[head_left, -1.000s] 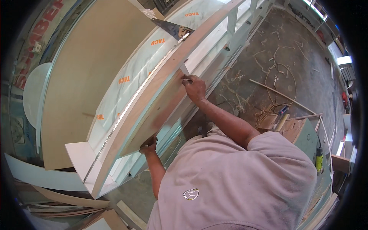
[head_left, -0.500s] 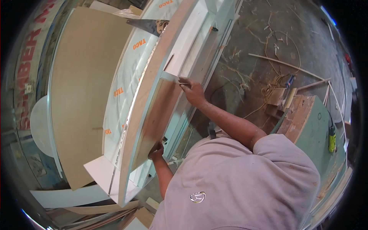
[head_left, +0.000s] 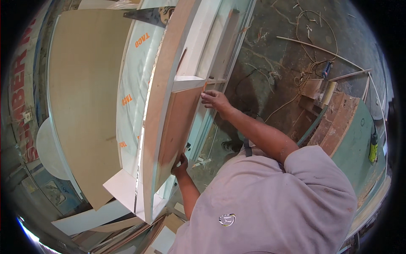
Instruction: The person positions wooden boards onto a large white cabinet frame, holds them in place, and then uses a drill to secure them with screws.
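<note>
A brown wooden panel sits inside the long, narrow cabinet frame, which has a curved wood edge and white inner faces. My left hand is closed on the panel's near edge, thumb up, with its other fingers partly hidden. At the panel's far right corner, my right hand has its fingers pinched around a thin orange stick that looks like a pencil. A thin dark brown strip lies on the white face beyond the panel.
A handsaw lies across the plastic-covered side of the cabinet. A large tan board stands on the left. To the right are a green-topped bench, a green-and-black power tool, cords and thin wood strips on the floor.
My right hand has shifted slightly off the panel's corner, and the orange stick now shows at its fingertips. My left hand keeps hold of the near edge. The view has moved a little.
</note>
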Demonstrator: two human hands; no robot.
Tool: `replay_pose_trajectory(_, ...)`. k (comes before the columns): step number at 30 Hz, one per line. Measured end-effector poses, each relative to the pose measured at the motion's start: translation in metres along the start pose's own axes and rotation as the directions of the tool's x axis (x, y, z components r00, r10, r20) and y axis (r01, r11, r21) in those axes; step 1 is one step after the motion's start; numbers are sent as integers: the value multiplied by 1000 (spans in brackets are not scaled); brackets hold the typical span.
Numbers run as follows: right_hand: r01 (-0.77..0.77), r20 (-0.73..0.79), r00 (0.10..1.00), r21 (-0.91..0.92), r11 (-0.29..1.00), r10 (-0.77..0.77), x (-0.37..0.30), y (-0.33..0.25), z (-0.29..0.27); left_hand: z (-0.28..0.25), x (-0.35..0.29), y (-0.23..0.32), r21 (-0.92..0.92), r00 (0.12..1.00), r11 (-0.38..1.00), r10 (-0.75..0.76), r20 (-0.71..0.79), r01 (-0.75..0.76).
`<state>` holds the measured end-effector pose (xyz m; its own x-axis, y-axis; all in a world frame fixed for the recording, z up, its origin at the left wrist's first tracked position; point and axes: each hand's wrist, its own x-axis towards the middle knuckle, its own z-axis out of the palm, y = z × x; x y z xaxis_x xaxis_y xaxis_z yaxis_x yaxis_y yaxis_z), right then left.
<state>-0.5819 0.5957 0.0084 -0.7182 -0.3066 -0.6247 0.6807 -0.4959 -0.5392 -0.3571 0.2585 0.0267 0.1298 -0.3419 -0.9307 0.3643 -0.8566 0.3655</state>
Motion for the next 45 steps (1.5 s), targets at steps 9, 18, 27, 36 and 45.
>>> replay_pose_trajectory(9,593,110,803,-235,770,-585,-40,-71,50,1,-9,-7,-33,999,999,23,25,-22)
replay_pose_trajectory(18,634,213,771,-343,693,-601,-32,-89,55,0,-2,-8,-6,992,998,65,111,-64)
replay_pose_trajectory(27,602,181,792,-392,696,-583,-30,-91,54,1,-10,-13,-14,982,999,39,183,-37)
replay_pose_trajectory(36,523,186,851,-393,757,-491,-45,-103,63,-1,-15,-15,-65,992,998,27,126,-19)
replay_pose_trajectory(45,658,353,732,-589,469,-583,-57,-111,79,0,-2,-18,-91,916,995,80,392,-47)
